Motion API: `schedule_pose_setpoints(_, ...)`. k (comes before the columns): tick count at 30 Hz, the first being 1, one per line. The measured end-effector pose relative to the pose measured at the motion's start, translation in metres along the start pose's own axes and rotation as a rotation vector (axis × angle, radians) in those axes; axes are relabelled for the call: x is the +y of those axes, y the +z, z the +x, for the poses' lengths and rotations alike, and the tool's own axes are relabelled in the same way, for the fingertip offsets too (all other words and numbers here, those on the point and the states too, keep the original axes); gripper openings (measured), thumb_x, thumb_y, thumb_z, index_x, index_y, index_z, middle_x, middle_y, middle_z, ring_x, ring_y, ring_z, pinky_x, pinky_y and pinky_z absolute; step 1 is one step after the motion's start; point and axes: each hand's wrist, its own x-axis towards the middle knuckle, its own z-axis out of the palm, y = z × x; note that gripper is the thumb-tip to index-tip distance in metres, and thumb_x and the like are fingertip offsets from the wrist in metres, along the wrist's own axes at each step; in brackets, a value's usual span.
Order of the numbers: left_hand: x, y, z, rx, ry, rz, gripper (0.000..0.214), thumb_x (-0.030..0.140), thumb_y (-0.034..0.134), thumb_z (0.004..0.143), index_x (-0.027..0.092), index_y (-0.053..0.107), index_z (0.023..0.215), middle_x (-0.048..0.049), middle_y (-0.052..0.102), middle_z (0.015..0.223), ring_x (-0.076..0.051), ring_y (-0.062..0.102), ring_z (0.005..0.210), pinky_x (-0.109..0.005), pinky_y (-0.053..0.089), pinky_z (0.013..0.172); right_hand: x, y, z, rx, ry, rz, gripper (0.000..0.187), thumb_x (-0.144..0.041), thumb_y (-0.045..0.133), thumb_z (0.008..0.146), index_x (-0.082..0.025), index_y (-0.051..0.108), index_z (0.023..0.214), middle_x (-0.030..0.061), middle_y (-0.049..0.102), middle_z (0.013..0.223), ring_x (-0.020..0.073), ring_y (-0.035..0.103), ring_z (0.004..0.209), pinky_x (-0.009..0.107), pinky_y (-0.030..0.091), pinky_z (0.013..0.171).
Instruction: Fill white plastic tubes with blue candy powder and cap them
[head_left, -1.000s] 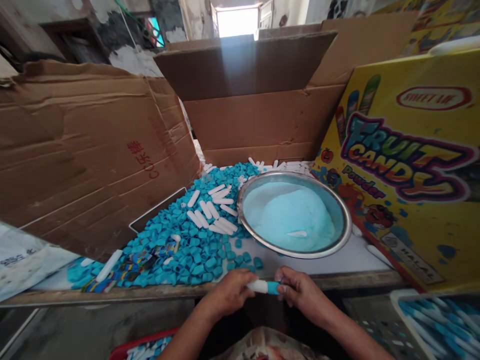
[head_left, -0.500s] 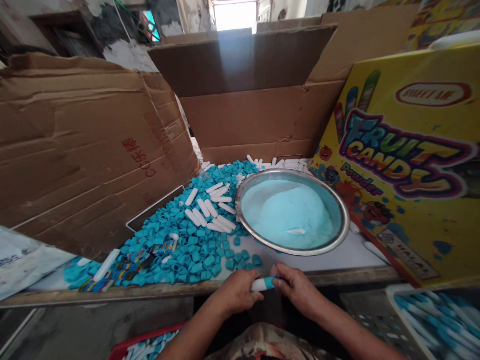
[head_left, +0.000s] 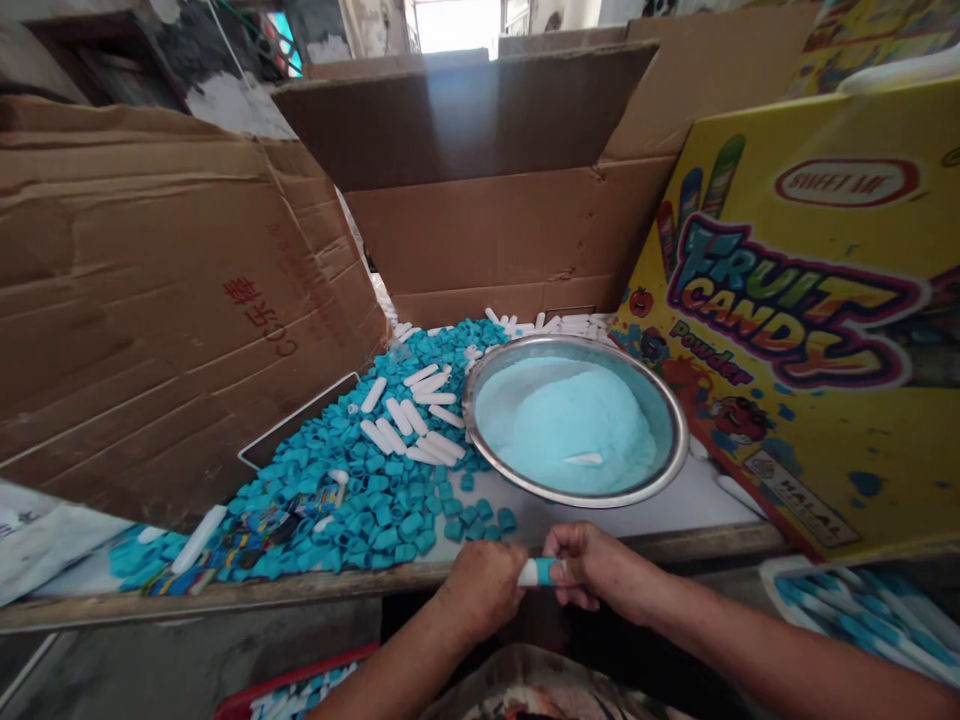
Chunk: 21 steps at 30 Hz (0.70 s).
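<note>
Fingers of the left hand (head_left: pixel 484 588) wrap a white tube (head_left: pixel 529 573); the right hand (head_left: pixel 592 566) pinches its blue cap (head_left: pixel 544 571) (probably for alignment).

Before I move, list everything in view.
table: one, white, centre
metal bowl: one, silver, centre right
powder: one mound, pale blue, in the bowl
small piece: one, white, in the powder
caps: many, blue, heaped left of the bowl
tubes: many, white, on the caps and along the back
wrappers: several, multicoloured, among the caps
cardboard panels: several, brown, left and back
carton: one, yellow, right
yellow boxes: count unclear, yellow, top right
bag: one, white, far left
container: one, red, lower left
crate: one, white, lower right
bright opening: one, white, top
held tube: one, white and blue, front
left fingers: one set, on its white end
right fingers: one set, on its blue end
</note>
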Motion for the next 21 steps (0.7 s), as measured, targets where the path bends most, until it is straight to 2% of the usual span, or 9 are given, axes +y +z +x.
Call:
schedule_pose_setpoints(5,0.001,0.001,-0.003,-0.022,0.057,-0.032,0.023,0.018,0.052,0.073,0.016,0.064,0.092,-0.0135,0.070,0.087,-0.029,0.066,0.081,-0.034,0.050,0.071,0.000,0.007,-0.002,0.027,0.032,-0.057,0.012,-0.021,0.050,0.048,-0.019,0.045,0.060,-0.0080,0.049,0.035,0.0043,0.031,0.031,0.017,0.016,0.035)
schedule_pose_setpoints(10,-0.001,0.002,-0.004,-0.020,0.066,-0.038,0.024,0.018,0.052,0.072,0.016,0.064,0.094,-0.0131,0.071,0.089,-0.029,0.066,0.080,-0.034,0.050,0.070,-0.001,0.009,0.000,0.027,0.024,-0.081,0.011,-0.017,0.046,0.048,-0.020,0.044,0.058,-0.0093,0.045,0.035,0.0047,0.030,0.033,0.017,0.017,0.037)
schedule_pose_setpoints(13,-0.003,-0.001,-0.005,-0.016,0.046,-0.023,0.025,0.018,0.052,0.072,0.016,0.063,0.094,-0.0133,0.071,0.089,-0.029,0.065,0.081,-0.034,0.049,0.070,0.000,0.015,0.002,0.065,-0.020,-0.135,0.012,-0.015,0.044,0.048,-0.020,0.042,0.059,-0.0094,0.044,0.037,0.0052,0.028,0.035,0.018,0.017,0.038)
schedule_pose_setpoints(15,-0.005,-0.004,-0.011,-0.016,0.022,0.004,0.025,0.016,0.051,0.072,0.015,0.063,0.095,-0.0142,0.070,0.089,-0.029,0.065,0.081,-0.035,0.049,0.071,0.000,0.025,0.002,0.084,-0.086,-0.148,0.012,-0.014,0.045,0.050,-0.020,0.041,0.060,-0.0094,0.042,0.040,0.0060,0.030,0.039,0.018,0.020,0.040)
schedule_pose_setpoints(17,-0.012,-0.005,-0.025,-0.015,-0.006,0.013,0.025,0.015,0.049,0.073,0.016,0.063,0.094,-0.0138,0.070,0.089,-0.027,0.065,0.082,-0.034,0.048,0.072,0.000,0.041,0.002,0.057,-0.180,-0.141,0.012,-0.014,0.047,0.053,-0.020,0.039,0.060,-0.0089,0.041,0.045,0.0067,0.034,0.044,0.018,0.024,0.044)
schedule_pose_setpoints(19,-0.025,-0.003,-0.049,-0.010,-0.076,-0.019,0.024,0.014,0.048,0.074,0.018,0.063,0.091,-0.0116,0.070,0.090,-0.026,0.064,0.083,-0.031,0.048,0.074,-0.001,0.057,0.002,-0.049,-0.220,-0.148,0.011,-0.015,0.048,0.057,-0.019,0.042,0.065,-0.0080,0.044,0.050,0.0074,0.037,0.047,0.018,0.028,0.046)
schedule_pose_setpoints(21,-0.048,0.007,-0.083,-0.003,-0.230,-0.073,0.022,0.015,0.049,0.072,0.020,0.063,0.088,-0.0094,0.071,0.088,-0.025,0.065,0.083,-0.030,0.048,0.073,-0.003,0.064,0.003,-0.146,-0.208,-0.202,0.018,-0.015,0.048,0.059,-0.019,0.047,0.076,-0.0071,0.048,0.056,0.0083,0.041,0.049,0.019,0.030,0.047)
